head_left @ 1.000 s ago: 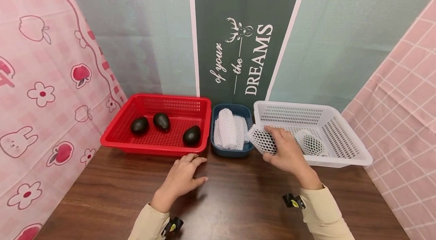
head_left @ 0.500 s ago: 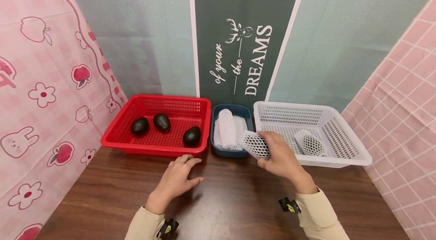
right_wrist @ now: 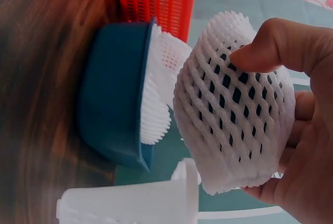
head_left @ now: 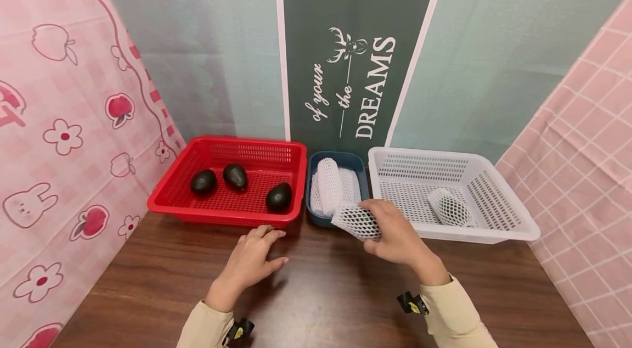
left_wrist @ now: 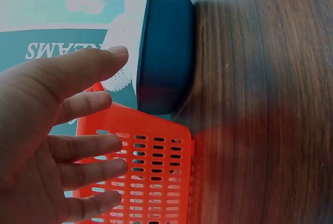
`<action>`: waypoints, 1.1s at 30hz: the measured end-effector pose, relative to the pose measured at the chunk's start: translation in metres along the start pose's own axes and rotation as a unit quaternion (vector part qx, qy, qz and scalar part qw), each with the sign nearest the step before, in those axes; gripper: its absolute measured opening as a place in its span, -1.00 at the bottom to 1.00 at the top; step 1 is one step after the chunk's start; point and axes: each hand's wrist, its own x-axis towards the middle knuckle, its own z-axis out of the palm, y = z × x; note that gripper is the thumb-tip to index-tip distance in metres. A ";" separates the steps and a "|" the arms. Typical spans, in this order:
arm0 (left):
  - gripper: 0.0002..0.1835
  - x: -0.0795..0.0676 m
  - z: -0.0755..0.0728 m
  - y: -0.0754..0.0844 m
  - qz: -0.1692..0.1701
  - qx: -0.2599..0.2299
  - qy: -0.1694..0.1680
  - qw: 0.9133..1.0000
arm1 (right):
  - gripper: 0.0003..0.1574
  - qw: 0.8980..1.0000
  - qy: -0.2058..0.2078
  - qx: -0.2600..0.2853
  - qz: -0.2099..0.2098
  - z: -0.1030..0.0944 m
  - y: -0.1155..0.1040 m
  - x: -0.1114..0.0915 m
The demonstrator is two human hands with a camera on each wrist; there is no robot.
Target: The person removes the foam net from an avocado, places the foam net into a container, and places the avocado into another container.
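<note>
Right grip (head_left: 397,233) clamped on one netted avocado (head_left: 357,223), thumb on one face, fingers on the opposite face, probably so the loose net can't slide off; dark skin shows through the holes. Netted avocado sits ahead and left of the right grip's palm, by the near right corner of the blue bin (right_wrist: 112,94), apart from it in the right wrist view. Left grip (head_left: 249,257) holds nothing, fingers spread and thumb well apart, just this side of the red basket (head_left: 247,149); can't tell if it touches the bench (head_left: 316,298). Layout looks like sorting by state: bare fruit beyond the left grip, sleeves between the two grips, netted fruit by the right grip; walls likely there to stop rolling. Counts: two grips; three containers; three bare avocados (head_left: 235,176) in the red basket, beyond the left grip, well apart from it; one netted avocado held; one more netted fruit (head_left: 451,209) in the white basket (head_left: 424,164), beyond and right of the right grip. Loose sleeves (head_left: 329,186) in the blue bin, left of the right grip: at least two, overlapped, exact number not readable.
</note>
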 end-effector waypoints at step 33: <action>-0.47 -0.012 -0.001 -0.024 -0.053 0.012 -0.025 0.998 | -0.18 0.998 -0.039 -0.002 -0.054 0.056 -0.009 -0.006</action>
